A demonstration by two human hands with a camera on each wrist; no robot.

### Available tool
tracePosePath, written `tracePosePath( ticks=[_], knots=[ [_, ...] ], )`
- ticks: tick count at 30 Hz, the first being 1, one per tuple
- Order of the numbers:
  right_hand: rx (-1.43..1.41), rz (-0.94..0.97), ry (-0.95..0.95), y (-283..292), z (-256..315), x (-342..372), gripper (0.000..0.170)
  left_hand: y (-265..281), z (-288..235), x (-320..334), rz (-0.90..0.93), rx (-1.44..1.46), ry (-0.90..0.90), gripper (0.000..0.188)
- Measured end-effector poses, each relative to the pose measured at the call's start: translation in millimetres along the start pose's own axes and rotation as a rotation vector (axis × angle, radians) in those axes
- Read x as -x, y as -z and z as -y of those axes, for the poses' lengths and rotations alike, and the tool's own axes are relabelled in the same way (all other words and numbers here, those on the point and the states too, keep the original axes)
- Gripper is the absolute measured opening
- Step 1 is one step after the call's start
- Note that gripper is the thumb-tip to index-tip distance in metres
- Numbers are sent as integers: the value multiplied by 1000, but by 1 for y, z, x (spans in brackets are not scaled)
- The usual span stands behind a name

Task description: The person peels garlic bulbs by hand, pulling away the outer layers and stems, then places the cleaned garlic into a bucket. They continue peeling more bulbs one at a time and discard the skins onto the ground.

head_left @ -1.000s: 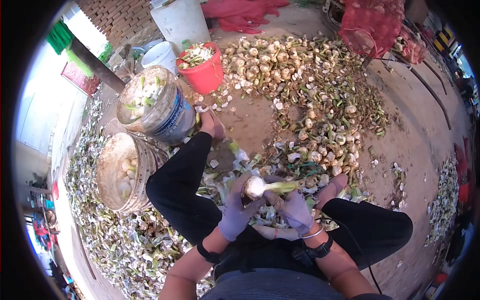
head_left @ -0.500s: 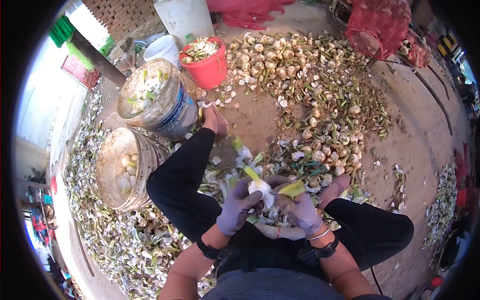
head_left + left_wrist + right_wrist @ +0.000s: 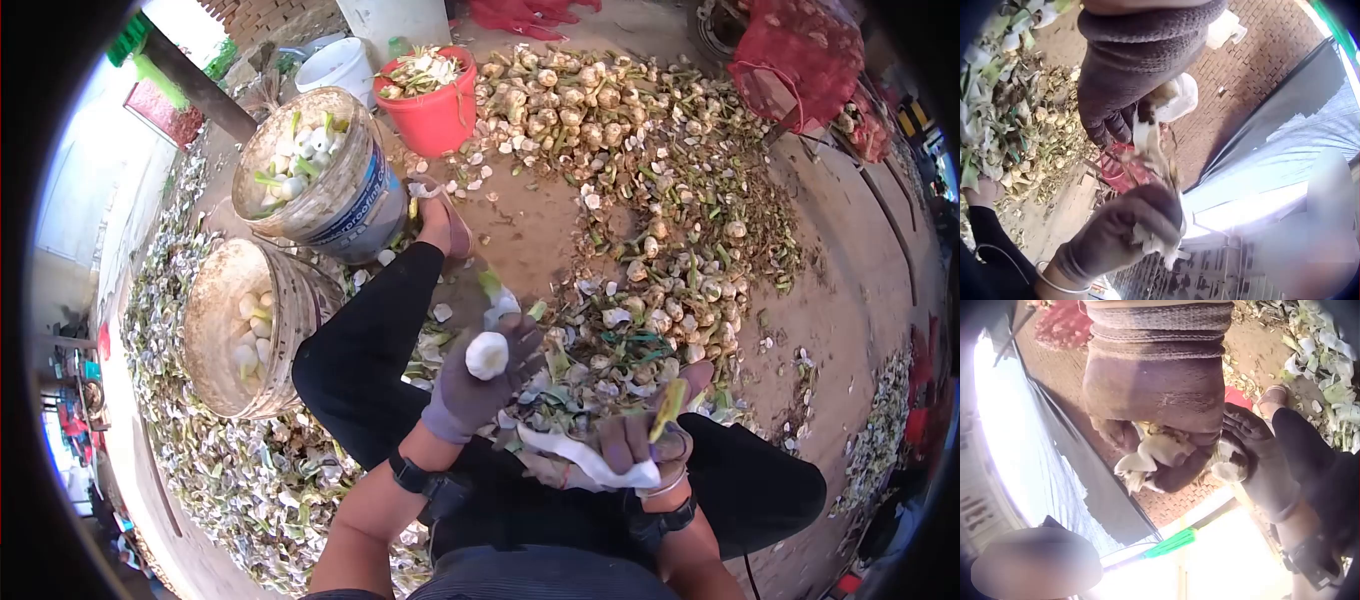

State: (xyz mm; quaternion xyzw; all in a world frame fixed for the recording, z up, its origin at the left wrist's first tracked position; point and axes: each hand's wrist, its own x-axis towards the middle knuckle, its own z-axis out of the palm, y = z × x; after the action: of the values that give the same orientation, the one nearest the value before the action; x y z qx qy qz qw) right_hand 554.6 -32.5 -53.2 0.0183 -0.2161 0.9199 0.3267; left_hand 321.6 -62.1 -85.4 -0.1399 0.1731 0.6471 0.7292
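A white peeled garlic bulb (image 3: 487, 355) sits in my gloved left hand (image 3: 462, 388), its rounded end facing up. In the left wrist view the left hand's fingers curl beside the bulb (image 3: 1182, 100), and shreds of skin hang between the two hands. My gloved right hand (image 3: 640, 448) grips stripped garlic skin, with a yellow-green piece of stalk (image 3: 668, 408) poking up past the fingers. Pale torn skin (image 3: 1154, 453) shows under those fingers in the right wrist view. A long white strip (image 3: 575, 452) stretches beside the right hand over the lap.
Two dirty white buckets stand at left, one with trimmed garlic (image 3: 300, 165), the other (image 3: 215, 330) holding several bulbs. Behind them is a red bucket (image 3: 430, 115) of scraps. Unpeeled garlic (image 3: 590, 100) is heaped ahead; peelings (image 3: 250, 480) cover the ground at left.
The hands have moved apart: the left, with the bulb, turned and rose slightly, while the right drew down and right with the stripped skin. The bulb's stalk no longer shows above it.
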Motion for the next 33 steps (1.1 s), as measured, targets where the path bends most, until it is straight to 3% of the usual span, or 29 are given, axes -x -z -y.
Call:
tracePosePath(
  ticks=[1,2,3,5,6,7,9,11,12,14,19,21,22,24,25,27,28,31,32,33],
  knots=[
    [-62,-59,-14,0,2,4,32,8,-11,-6,-39,-56,-83,45],
    [24,-101,33,12,4,4,34,22,-13,-10,-42,-877,-442,43],
    [253,-183,-118,35,7,1,30,16,-16,-12,-90,-1638,-773,40],
    [701,-674,-531,64,-11,-22,20,20,-18,-24,-234,-579,-569,37],
    [1607,-495,-695,85,-24,-28,20,18,-18,-24,-241,-604,-560,38],
    [2496,-174,-809,108,-32,-31,24,19,-20,-22,-248,-633,-553,39],
    [1985,-604,-273,149,-17,-50,25,28,-17,-27,-208,-635,-536,39],
    [2572,-736,-456,173,9,-70,25,16,-12,-20,-287,-880,-486,38],
    [2573,-734,-471,192,17,-76,25,19,-12,-25,-273,-718,-359,36],
    [2476,-633,-1081,236,25,-90,20,28,-5,-31,-290,-778,-328,34],
    [2531,-329,-1278,260,8,-102,26,33,14,-42,-291,-885,-193,31],
    [2179,-520,-1082,244,6,-105,32,38,16,-43,-304,-897,-197,37],
    [1868,-505,-826,210,7,-103,42,37,17,-43,-340,-1025,-257,42],
    [1128,-608,-586,149,0,-97,49,33,24,-41,-308,-1150,-339,56],
    [1121,-611,-578,132,-8,-85,49,29,24,-38,-307,-1160,-336,56],
    [653,-659,-219,101,-19,-65,45,15,23,-37,28,-999,-197,61],
    [651,-666,-199,84,-18,-60,45,12,26,-33,42,-1011,-187,61],
    [585,-815,-121,37,-16,-53,44,7,35,-19,187,-1809,-867,62],
    [659,-837,-61,32,-22,-50,42,-1,37,-14,282,-1933,-975,65],
    [732,-859,-1,27,-26,-47,40,-5,40,-8,302,-1938,-970,65]
  ],
)
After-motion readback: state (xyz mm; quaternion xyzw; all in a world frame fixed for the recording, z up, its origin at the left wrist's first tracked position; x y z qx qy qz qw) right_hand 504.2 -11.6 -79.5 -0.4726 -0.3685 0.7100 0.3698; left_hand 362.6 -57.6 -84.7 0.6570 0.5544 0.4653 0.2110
